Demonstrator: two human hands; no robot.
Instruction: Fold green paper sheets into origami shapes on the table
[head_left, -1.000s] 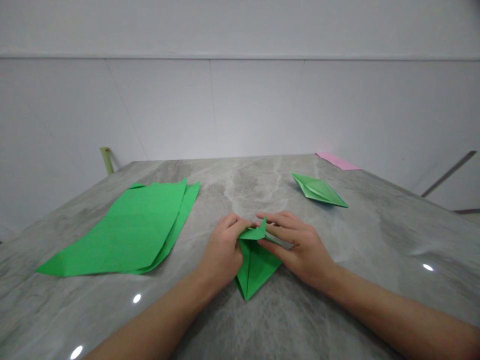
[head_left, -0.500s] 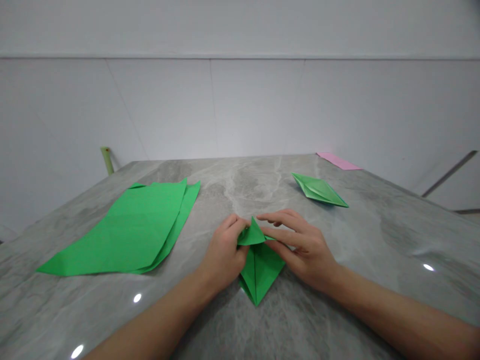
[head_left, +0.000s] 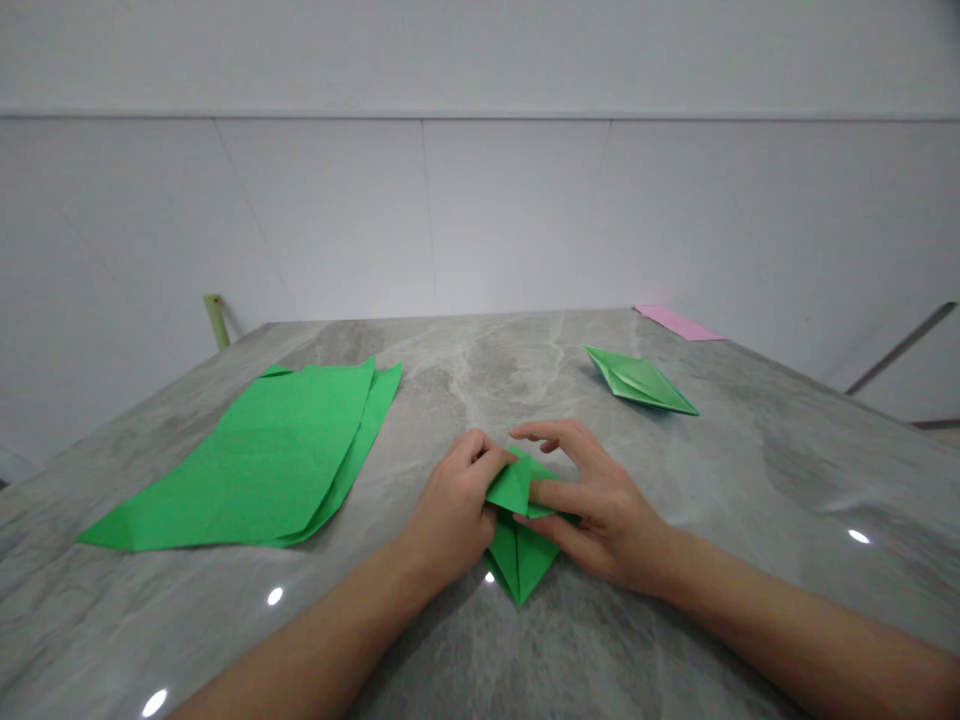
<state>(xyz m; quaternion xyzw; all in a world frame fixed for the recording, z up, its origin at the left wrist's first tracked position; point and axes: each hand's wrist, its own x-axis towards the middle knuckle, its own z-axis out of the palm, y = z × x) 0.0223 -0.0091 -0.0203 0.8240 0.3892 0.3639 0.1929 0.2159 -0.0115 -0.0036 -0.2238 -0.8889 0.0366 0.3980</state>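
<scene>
A small piece of folded green paper (head_left: 519, 565) lies on the table in front of me, its pointed end towards me and a flap raised at its far part. My left hand (head_left: 463, 495) is closed on its left side, thumb and index finger pinching the raised flap. On the right side, my right hand (head_left: 592, 500) has its thumb and a finger at the paper's inner fold, while its index finger is lifted and curved above. Parts of the paper are hidden under both hands.
A stack of green paper sheets (head_left: 262, 460) with curled corners lies to the left. At the back right rests a folded green paper diamond (head_left: 641, 381). A pink paper (head_left: 679, 323) lies at the grey marbled table's (head_left: 480, 370) far right edge, by the wall.
The raised flap has been brought down towards me and now lies flatter. My right thumb and a finger have moved left, in over the folded paper.
</scene>
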